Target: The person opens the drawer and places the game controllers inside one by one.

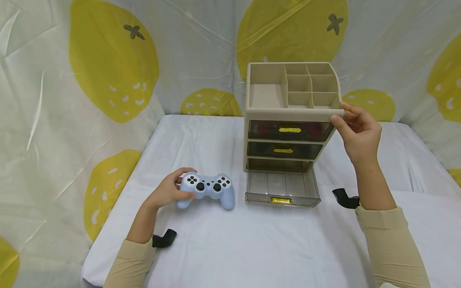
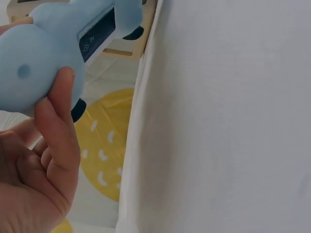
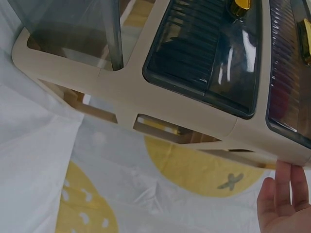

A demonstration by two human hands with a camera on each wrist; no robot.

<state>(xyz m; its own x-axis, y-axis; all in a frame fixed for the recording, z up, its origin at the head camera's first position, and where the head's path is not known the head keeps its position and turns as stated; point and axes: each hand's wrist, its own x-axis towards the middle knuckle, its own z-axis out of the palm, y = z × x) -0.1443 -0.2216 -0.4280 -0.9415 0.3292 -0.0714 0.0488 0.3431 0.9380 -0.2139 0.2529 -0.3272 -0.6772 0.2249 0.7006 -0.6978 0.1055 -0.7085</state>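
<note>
My left hand [image 1: 167, 191] grips a light blue game controller [image 1: 227, 196] by its left handle, thumb on the front and fingers behind. In the left wrist view the underside of the controller [image 2: 48, 48] shows, with a dark label. To its right stands a beige desktop drawer organizer [image 1: 295, 114]. My right hand [image 1: 361, 136] holds its upper right front corner, thumb on the front rim and fingers at the side. The bottom drawer [image 1: 266, 183], clear grey with a gold handle, is pulled out and has nothing in it. The two dark drawers above are closed.
Several divided compartments [image 1: 299, 84] form the organizer's top. Reddish shapes show dimly behind the top drawer front [image 1: 313, 130]. White cloth covers the table [image 1: 230, 248]. A lemon-print curtain [image 1: 201, 52] hangs behind and at the sides. Black wrist mounts [image 1: 165, 239] sit on both cuffs.
</note>
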